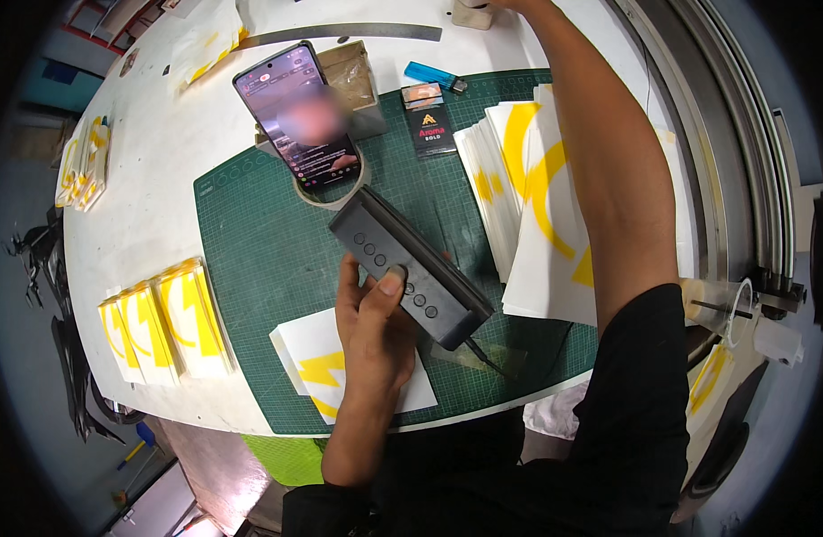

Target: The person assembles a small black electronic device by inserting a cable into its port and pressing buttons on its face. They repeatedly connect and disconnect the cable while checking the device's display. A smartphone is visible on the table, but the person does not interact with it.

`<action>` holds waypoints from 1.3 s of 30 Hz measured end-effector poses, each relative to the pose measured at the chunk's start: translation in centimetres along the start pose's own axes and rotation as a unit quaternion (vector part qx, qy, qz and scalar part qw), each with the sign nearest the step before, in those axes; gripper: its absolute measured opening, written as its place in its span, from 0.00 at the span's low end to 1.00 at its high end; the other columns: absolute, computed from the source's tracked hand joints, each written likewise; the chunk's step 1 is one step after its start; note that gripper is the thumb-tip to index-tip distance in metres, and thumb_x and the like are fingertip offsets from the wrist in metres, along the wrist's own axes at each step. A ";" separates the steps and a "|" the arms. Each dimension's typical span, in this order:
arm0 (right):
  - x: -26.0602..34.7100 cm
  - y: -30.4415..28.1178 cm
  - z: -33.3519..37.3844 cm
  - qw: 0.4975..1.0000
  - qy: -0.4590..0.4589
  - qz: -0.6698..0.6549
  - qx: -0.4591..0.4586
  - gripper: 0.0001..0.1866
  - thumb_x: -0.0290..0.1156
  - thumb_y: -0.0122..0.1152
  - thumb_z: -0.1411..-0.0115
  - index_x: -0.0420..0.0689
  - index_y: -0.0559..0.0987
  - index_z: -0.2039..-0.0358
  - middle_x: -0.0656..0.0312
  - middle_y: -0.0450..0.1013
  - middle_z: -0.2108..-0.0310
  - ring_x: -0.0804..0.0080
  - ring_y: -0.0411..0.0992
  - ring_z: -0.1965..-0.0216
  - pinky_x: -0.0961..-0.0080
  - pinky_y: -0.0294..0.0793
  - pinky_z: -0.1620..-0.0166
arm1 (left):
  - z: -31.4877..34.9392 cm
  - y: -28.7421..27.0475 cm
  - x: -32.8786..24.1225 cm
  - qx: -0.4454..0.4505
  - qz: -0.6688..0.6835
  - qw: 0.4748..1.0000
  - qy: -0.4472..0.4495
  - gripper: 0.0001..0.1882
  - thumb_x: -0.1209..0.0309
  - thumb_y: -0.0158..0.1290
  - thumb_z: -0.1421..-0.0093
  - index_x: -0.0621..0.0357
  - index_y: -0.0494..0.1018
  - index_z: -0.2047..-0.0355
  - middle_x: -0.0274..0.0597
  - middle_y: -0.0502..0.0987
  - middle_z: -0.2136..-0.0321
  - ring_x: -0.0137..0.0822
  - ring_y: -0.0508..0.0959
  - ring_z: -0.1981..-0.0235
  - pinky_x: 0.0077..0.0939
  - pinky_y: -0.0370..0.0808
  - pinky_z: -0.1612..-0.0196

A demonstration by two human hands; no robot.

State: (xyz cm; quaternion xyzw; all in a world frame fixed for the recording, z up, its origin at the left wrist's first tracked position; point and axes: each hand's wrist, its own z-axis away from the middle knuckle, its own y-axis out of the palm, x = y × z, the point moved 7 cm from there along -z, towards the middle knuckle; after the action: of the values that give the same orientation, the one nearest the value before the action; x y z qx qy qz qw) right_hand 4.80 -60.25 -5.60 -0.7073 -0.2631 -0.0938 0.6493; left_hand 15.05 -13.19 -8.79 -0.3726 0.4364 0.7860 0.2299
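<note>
My left hand (pixel 373 313) is wrapped around a black oblong device (pixel 411 268) with a row of round buttons, its thumb pressed on the button side. A thin black cord (pixel 488 356) runs from the device's lower end. Across the right side stretches my right arm, up to the top edge, where only a sliver of my right hand (pixel 508 4) shows by a small beige block-like object (pixel 472 14); its fingers are mostly cut off. Below the device lies a folded white-and-yellow paper piece (pixel 317 369). A lit phone (pixel 297 116) stands tilted in a tape roll (pixel 358 183).
A green cutting mat (pixel 259 233) covers the middle of the white table (pixel 129 233). Stacked printed sheets (pixel 528 259) lie right, folded yellow-and-white bundles (pixel 192 309) left. Behind are a cigarette pack (pixel 427 121), blue lighter (pixel 429 75), and metal ruler (pixel 367 33). A clear cup (pixel 711 300) hangs right.
</note>
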 end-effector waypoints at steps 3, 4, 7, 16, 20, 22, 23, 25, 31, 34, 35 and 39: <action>1.0 -0.3 0.5 0.999 -0.016 0.038 0.012 0.48 0.62 0.73 0.62 0.23 0.82 0.60 0.36 0.80 0.60 0.48 0.81 0.58 0.63 0.81 0.54 | 0.0 0.2 -0.2 0.000 0.026 0.999 -0.019 0.30 0.57 0.53 0.36 0.66 0.64 0.41 0.60 0.77 0.51 0.54 0.80 0.47 0.48 0.79 0.44; 0.8 -0.4 0.3 0.999 -0.018 0.046 0.005 0.48 0.63 0.73 0.62 0.23 0.82 0.60 0.35 0.80 0.60 0.48 0.81 0.57 0.62 0.81 0.54 | -0.1 0.4 -0.1 0.006 0.036 0.999 -0.028 0.30 0.57 0.53 0.36 0.66 0.64 0.41 0.60 0.77 0.51 0.55 0.80 0.47 0.49 0.80 0.44; 0.9 -0.2 -0.3 0.998 -0.035 0.058 -0.012 0.47 0.63 0.72 0.62 0.23 0.82 0.61 0.35 0.80 0.60 0.48 0.81 0.57 0.62 0.81 0.53 | -0.3 0.5 0.2 0.031 0.035 0.999 -0.024 0.30 0.56 0.53 0.36 0.66 0.65 0.41 0.61 0.77 0.51 0.56 0.80 0.47 0.49 0.80 0.45; 0.7 -0.2 -0.3 0.997 -0.048 0.059 0.004 0.47 0.65 0.72 0.62 0.26 0.83 0.63 0.36 0.80 0.60 0.49 0.81 0.56 0.63 0.81 0.52 | -0.3 0.8 0.0 -0.013 -0.040 0.999 -0.010 0.29 0.57 0.53 0.36 0.63 0.63 0.41 0.56 0.77 0.52 0.52 0.81 0.49 0.46 0.80 0.45; 0.5 0.1 -0.8 0.996 -0.056 0.067 0.015 0.47 0.66 0.71 0.61 0.28 0.84 0.62 0.37 0.80 0.59 0.49 0.81 0.54 0.64 0.81 0.52 | -0.4 0.7 0.2 -0.016 -0.008 1.000 -0.016 0.29 0.62 0.56 0.37 0.63 0.61 0.40 0.55 0.78 0.53 0.51 0.81 0.50 0.45 0.78 0.43; 0.4 0.3 -1.0 0.996 -0.055 0.063 0.024 0.47 0.66 0.71 0.61 0.28 0.84 0.62 0.37 0.80 0.58 0.49 0.81 0.54 0.64 0.81 0.51 | -0.5 0.4 0.3 -0.011 0.060 0.998 -0.025 0.33 0.71 0.61 0.40 0.63 0.57 0.39 0.55 0.78 0.54 0.50 0.81 0.51 0.46 0.75 0.41; 0.5 0.4 -0.9 0.996 -0.055 0.057 0.027 0.47 0.67 0.71 0.61 0.28 0.84 0.61 0.37 0.80 0.58 0.49 0.80 0.53 0.64 0.81 0.51 | -0.5 0.3 0.3 -0.014 0.028 0.999 -0.014 0.30 0.67 0.58 0.38 0.63 0.59 0.40 0.55 0.78 0.54 0.51 0.81 0.50 0.45 0.77 0.42; 0.5 0.4 -0.8 0.997 -0.053 0.054 0.025 0.48 0.67 0.70 0.61 0.28 0.83 0.60 0.37 0.80 0.58 0.48 0.80 0.53 0.64 0.81 0.51 | -0.4 0.3 0.2 -0.020 -0.038 0.999 0.008 0.28 0.61 0.52 0.36 0.63 0.63 0.41 0.55 0.78 0.52 0.51 0.82 0.50 0.45 0.80 0.45; 0.6 0.1 -0.7 0.996 -0.056 0.063 0.005 0.49 0.67 0.70 0.61 0.27 0.83 0.59 0.36 0.80 0.58 0.48 0.80 0.54 0.64 0.81 0.52 | -0.2 0.6 -0.4 -0.018 -0.079 0.996 0.042 0.28 0.68 0.50 0.42 0.66 0.63 0.42 0.56 0.79 0.55 0.50 0.82 0.53 0.43 0.80 0.46; 0.8 0.1 -0.5 0.996 -0.056 0.071 0.010 0.49 0.68 0.70 0.60 0.27 0.83 0.59 0.36 0.80 0.58 0.48 0.80 0.54 0.64 0.81 0.52 | -0.1 -0.3 -0.2 -0.030 -0.050 0.998 0.036 0.38 0.73 0.56 0.45 0.67 0.56 0.35 0.51 0.76 0.54 0.40 0.80 0.55 0.33 0.76 0.47; 0.7 0.3 -0.7 0.995 -0.053 0.079 0.015 0.49 0.69 0.70 0.60 0.27 0.83 0.59 0.36 0.80 0.59 0.49 0.80 0.54 0.64 0.81 0.52 | 0.0 -0.4 -0.2 -0.034 -0.059 0.997 0.031 0.39 0.73 0.57 0.45 0.67 0.56 0.35 0.47 0.76 0.54 0.35 0.78 0.57 0.29 0.75 0.50; -0.3 1.8 -1.9 0.987 -0.028 0.132 0.091 0.51 0.74 0.67 0.58 0.29 0.84 0.58 0.32 0.74 0.46 0.46 0.75 0.43 0.62 0.75 0.43 | 0.6 -0.2 -0.4 -0.036 -0.060 0.997 0.026 0.40 0.72 0.58 0.44 0.68 0.54 0.33 0.47 0.76 0.53 0.33 0.78 0.57 0.26 0.75 0.52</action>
State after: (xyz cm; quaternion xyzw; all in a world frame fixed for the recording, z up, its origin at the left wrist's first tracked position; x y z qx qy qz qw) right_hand 5.78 -62.24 -7.02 -0.6759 -0.1931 0.0366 0.7103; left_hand 15.20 -12.64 -8.34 -0.4266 0.3905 0.7761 0.2512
